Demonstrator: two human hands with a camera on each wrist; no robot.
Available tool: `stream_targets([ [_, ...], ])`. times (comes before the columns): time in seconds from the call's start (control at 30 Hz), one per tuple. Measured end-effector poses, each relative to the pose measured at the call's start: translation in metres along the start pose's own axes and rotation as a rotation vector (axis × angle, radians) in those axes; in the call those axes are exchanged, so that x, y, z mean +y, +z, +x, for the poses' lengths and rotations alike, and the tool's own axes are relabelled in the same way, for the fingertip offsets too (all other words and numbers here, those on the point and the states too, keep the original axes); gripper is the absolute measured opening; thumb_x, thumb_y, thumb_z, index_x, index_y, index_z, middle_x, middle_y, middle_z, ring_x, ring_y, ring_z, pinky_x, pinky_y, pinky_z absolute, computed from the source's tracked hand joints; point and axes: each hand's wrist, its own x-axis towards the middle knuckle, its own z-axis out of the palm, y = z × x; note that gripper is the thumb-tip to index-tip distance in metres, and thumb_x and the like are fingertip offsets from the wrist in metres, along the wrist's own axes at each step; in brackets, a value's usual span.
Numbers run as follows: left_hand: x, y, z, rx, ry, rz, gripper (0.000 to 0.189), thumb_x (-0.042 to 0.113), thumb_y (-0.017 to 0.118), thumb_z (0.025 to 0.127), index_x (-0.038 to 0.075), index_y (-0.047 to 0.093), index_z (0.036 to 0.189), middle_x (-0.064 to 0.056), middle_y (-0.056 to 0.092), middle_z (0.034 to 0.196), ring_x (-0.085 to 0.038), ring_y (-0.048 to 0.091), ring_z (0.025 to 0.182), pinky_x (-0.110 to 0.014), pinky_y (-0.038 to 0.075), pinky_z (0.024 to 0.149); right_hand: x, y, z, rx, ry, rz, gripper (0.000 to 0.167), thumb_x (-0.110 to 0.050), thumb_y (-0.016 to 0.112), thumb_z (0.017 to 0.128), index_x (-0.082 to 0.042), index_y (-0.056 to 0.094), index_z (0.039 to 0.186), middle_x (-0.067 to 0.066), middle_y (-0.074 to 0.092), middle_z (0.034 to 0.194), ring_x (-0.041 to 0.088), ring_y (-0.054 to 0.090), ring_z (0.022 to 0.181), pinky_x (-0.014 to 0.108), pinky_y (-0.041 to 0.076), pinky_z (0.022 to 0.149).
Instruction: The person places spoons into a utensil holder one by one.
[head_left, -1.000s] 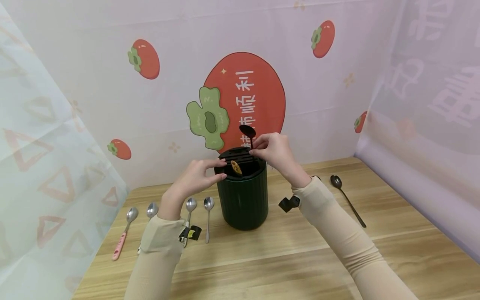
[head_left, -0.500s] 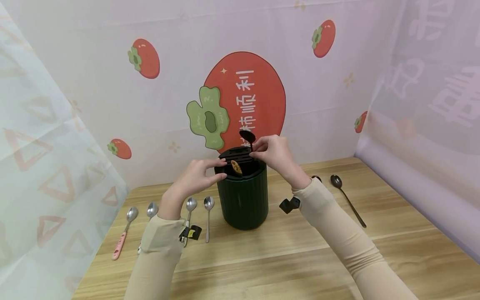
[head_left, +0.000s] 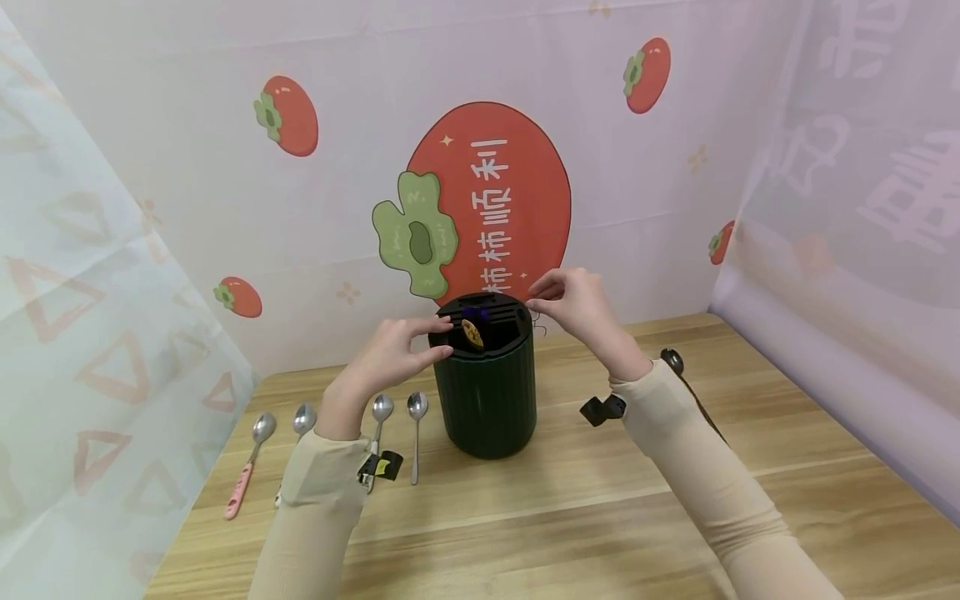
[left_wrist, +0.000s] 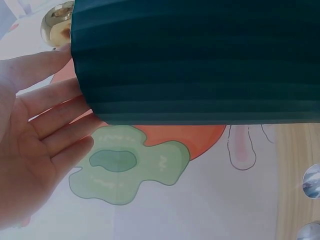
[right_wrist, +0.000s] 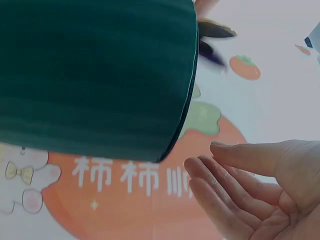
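head view: 4 silver-headed spoons lie below the left hand, whose straight fingers touch the rim of the dark green container between the hands. the right hand, relaxed and holding nothing, hangs just beside that rim, while 1 gold spoon head pokes out between both hands.

Gold spoon: hndl hidden w/in cont.

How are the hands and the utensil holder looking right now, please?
Left hand touching dark green utensil holder; right hand beside it, holding nothing. Holder upright. Gold-coloured spoon head in its opening, possibly in the way.
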Motion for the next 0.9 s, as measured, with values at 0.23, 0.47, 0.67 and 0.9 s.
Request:
stream_targets([
  [0.23, 0.0, 0.0, -0.001, 0.004, 0.001, -0.009, 0.04, 0.031, 0.064, 0.09, 0.014, 0.063, 0.126, -0.001, 0.063, 0.128, -0.019, 0.054, 0.123, -0.04, 0.046, 0.097, 0.018, -0.008, -0.003, 0.009, 0.026, -0.009, 0.018, -0.015, 0.072, 0.084, -0.003, 0.072, 0.097, 0.014, 0.073, 0.091, 0.025, 0.07, 0.084, 0.041, 0.054, 0.075],
  [0.47, -0.001, 0.002, -0.002, 0.028, 0.033, -0.001, 0.039, 0.028, 0.065, 0.089, 0.01, 0.063, 0.125, -0.004, 0.064, 0.126, -0.023, 0.054, 0.123, -0.043, 0.045, 0.098, 0.038, -0.009, -0.005, -0.025, 0.088, -0.025, 0.017, -0.017, 0.07, 0.086, -0.004, 0.071, 0.095, 0.014, 0.073, 0.091, 0.026, 0.068, 0.087, 0.043, 0.052, 0.078],
  [0.67, -0.002, 0.002, -0.002, 0.032, 0.043, 0.0, 0.039, 0.027, 0.065, 0.089, 0.01, 0.064, 0.124, -0.004, 0.064, 0.126, -0.023, 0.054, 0.124, -0.044, 0.045, 0.099, 0.058, -0.007, -0.009, -0.038, 0.13, -0.041, 0.019, -0.019, 0.07, 0.086, -0.004, 0.071, 0.097, 0.015, 0.072, 0.093, 0.028, 0.068, 0.087, 0.042, 0.052, 0.076],
  [0.9, -0.001, 0.0, -0.001, 0.013, 0.023, -0.009, 0.04, 0.031, 0.064, 0.09, 0.013, 0.063, 0.126, -0.001, 0.062, 0.128, -0.021, 0.052, 0.125, -0.042, 0.044, 0.1, 0.078, -0.007, -0.015, -0.06, 0.197, -0.05, 0.019, -0.021, 0.069, 0.087, -0.006, 0.071, 0.098, 0.013, 0.072, 0.095, 0.027, 0.066, 0.087, 0.042, 0.052, 0.078],
])
